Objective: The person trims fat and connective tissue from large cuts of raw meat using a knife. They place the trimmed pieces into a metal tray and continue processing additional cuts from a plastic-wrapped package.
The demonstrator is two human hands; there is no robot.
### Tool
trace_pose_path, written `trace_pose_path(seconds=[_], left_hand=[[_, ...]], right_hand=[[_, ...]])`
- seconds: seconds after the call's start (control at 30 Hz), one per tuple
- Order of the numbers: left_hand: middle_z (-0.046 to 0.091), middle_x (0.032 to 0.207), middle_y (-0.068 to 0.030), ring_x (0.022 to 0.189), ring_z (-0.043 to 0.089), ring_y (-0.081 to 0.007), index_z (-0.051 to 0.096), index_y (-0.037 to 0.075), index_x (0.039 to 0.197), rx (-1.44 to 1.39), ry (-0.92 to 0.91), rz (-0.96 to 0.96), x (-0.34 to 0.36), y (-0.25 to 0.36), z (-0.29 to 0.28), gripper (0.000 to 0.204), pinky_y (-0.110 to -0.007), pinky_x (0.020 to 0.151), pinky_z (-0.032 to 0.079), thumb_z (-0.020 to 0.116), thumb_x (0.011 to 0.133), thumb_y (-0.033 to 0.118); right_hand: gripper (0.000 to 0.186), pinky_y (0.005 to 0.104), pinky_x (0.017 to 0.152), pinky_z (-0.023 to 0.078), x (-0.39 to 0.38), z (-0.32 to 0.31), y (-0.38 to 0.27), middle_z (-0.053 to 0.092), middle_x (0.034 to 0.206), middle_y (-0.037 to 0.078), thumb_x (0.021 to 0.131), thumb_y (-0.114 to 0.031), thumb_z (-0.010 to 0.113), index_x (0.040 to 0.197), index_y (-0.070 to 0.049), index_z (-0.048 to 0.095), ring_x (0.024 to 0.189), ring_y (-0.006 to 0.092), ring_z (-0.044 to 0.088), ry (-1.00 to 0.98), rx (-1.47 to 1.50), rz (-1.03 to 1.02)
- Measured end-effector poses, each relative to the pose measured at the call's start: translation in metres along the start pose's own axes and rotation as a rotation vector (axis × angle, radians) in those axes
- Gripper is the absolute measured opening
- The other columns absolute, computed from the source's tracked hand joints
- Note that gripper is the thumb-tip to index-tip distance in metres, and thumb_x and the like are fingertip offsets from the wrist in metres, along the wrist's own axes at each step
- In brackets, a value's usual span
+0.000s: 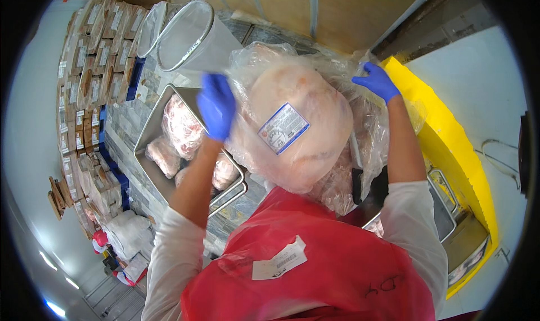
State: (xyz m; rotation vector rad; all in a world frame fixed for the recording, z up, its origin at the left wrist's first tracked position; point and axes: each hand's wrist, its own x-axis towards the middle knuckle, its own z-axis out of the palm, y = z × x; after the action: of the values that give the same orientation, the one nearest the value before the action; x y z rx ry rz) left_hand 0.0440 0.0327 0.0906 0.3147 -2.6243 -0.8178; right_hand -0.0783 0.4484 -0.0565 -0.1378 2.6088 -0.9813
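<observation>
A large pale cut of meat (315,118) in a clear plastic bag (243,147) lies in front of me, with a blue-bordered label (284,128) on it. At the bag's left side is my blue-gloved left hand (217,107), smeared by motion, so its fingers cannot be made out. My right hand (379,82), also gloved in blue, is at the upper right beside loose clear film, its fingers stretched out and apart. More bagged meat (368,118) shows under and right of the big cut.
Left stands a metal tub (147,147) with several meat pieces (183,124). A clear bag on a wire hoop (199,40) is at the top. A yellow bin (450,147) stands right, with metal trays (442,208) nearby. Stacked boxes (84,85) and people (100,239) are far left.
</observation>
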Motion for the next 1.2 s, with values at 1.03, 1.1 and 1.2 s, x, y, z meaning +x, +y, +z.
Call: trace_pose_path(seconds=[1.03,1.1,1.2], left_hand=[[0.068,0.087,-0.0101,0.08,0.065,-0.0257,0.068,0.002,0.102,-1.319,-0.605,-0.823,0.017,-0.217,0.014,0.022,-0.041,0.078,0.055,0.052,0.096,0.016],[0.062,0.078,-0.0068,0.071,0.058,-0.023,0.064,0.005,0.097,-1.409,-0.583,-0.941,-0.004,-0.181,0.034,0.023,-0.039,0.071,0.052,0.046,0.099,0.018],[0.048,0.067,0.0002,0.058,0.046,-0.0163,0.061,0.007,0.097,-1.477,-0.737,-0.97,-0.025,-0.14,0.011,0.025,-0.037,0.06,0.044,0.04,0.101,0.021]], right_hand=[[0.094,0.0631,0.117,0.018,-0.315,0.169,-0.224,0.017,0.162,0.025,0.079,-0.05,0.074,0.155,-0.012,0.033,0.147,0.0534,0.013,0.291,-0.23,-0.263],[0.093,0.0622,0.117,0.018,-0.314,0.172,-0.219,0.017,0.162,0.025,0.08,-0.05,0.074,0.154,-0.011,0.034,0.147,0.0534,0.013,0.332,-0.209,-0.248],[0.092,0.0612,0.117,0.02,-0.312,0.175,-0.211,0.02,0.161,0.025,0.081,-0.05,0.074,0.154,-0.011,0.035,0.147,0.0524,0.015,0.371,-0.179,-0.234]])
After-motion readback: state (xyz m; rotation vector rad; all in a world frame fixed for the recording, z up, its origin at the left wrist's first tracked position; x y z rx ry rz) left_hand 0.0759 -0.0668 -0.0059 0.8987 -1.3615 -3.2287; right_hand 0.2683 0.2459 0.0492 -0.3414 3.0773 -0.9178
